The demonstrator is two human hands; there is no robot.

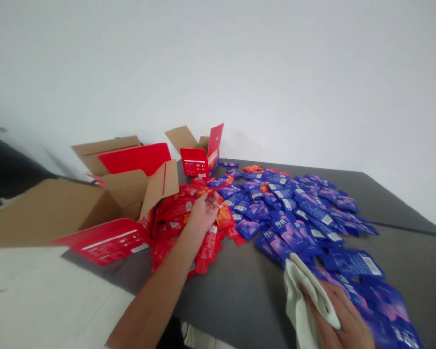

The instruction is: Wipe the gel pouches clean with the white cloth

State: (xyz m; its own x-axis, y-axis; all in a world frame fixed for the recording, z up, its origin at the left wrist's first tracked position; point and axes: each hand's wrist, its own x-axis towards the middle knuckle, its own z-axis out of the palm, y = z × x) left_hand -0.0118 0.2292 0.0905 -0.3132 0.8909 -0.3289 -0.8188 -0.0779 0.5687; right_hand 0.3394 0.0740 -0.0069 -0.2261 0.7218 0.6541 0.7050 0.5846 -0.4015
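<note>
Head view. The dark grey counter [392,208] runs from the lower middle of the frame toward 2 o'clock, with a seam crossing its far right part.

The left hand [202,213] lies palm down on a heap of red sachets [178,213]. Its fingers [213,200] are loosely spread and slightly curled, touching the sachets at their tips, with no clear grip on any one. The heap surrounds the hand from about 7 to 11 o'clock, with a few orange-red sachets at 3 o'clock.

The right hand [343,317] sits at the lower right edge of the frame, partly cut off. An off-white cloth [303,300] is bunched at its thumb side and hangs down off the counter's surface. Its fingers [350,310] lie partly spread over the cloth and appear to pin it against large blue-purple sachets [388,310].

Many more blue-purple sachets [294,232], with white label patches, lie scattered and overlapping from the middle of the counter toward 2 o'clock, just beside the red heap.

At 10 o'clock from the left hand stands a large open cardboard carton [54,215] with red-lined flaps. Behind it is a second carton [107,154], and a smaller red-and-kraft box [198,162] stands upright with its flaps open at the counter's far edge.
</note>
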